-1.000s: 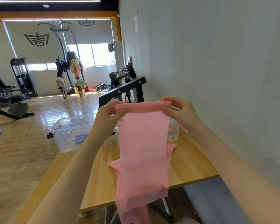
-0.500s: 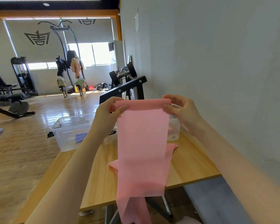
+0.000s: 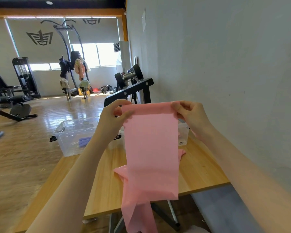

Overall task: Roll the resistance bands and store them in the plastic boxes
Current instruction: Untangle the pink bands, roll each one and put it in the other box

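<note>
Both hands, left hand and right hand, are pinching the pink band top corners at frame centre, keeping it hanging flat, probably for rolling.

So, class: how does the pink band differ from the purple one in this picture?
The pink band is unrolled, held up by both hands; the purple band lies rolled. The pink one hangs over the table edge; the purple one sits inside the left box. Both are resistance bands.
</note>
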